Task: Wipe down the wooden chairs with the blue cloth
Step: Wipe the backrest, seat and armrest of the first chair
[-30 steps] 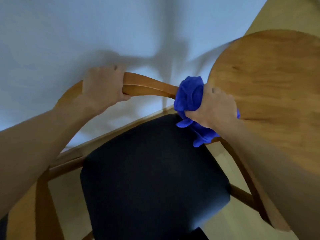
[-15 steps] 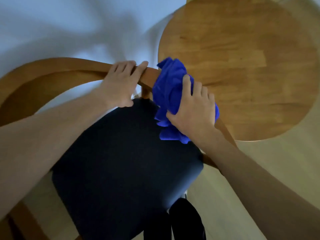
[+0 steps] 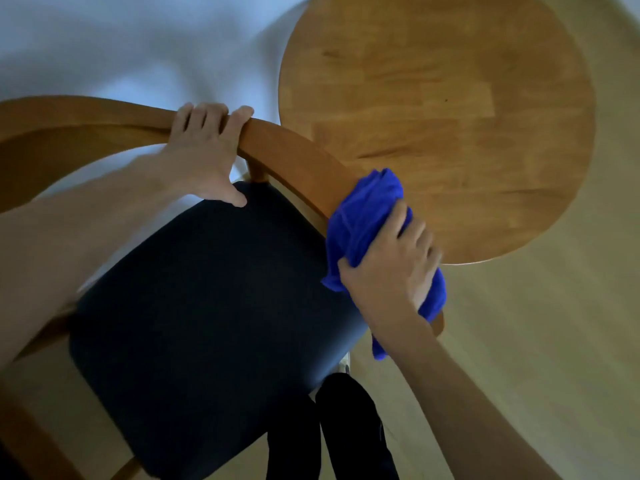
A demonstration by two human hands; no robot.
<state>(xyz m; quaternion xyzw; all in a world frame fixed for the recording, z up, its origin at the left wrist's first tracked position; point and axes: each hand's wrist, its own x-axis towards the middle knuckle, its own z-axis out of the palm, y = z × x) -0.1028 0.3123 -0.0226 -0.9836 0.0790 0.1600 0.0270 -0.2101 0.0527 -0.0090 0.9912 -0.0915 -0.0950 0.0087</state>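
A round light-wood table (image 3: pixel 450 98) stood beside the wooden chair with a curved back rail and dark padded seat (image 3: pixel 207 306). The left hand (image 3: pixel 204 157) curled over the rail. The right hand (image 3: pixel 391 271) gripped the bunched blue cloth (image 3: pixel 367 209) against the rail's end.

This looks like a home dining corner: a round wooden worktop (image 3: pixel 450 109) stands on pale wood flooring (image 3: pixel 554 341), a curved-back wooden chair (image 3: pixel 298 161) with a dark padded seat just beside it, a plain white wall (image 3: pixel 121 46) behind.
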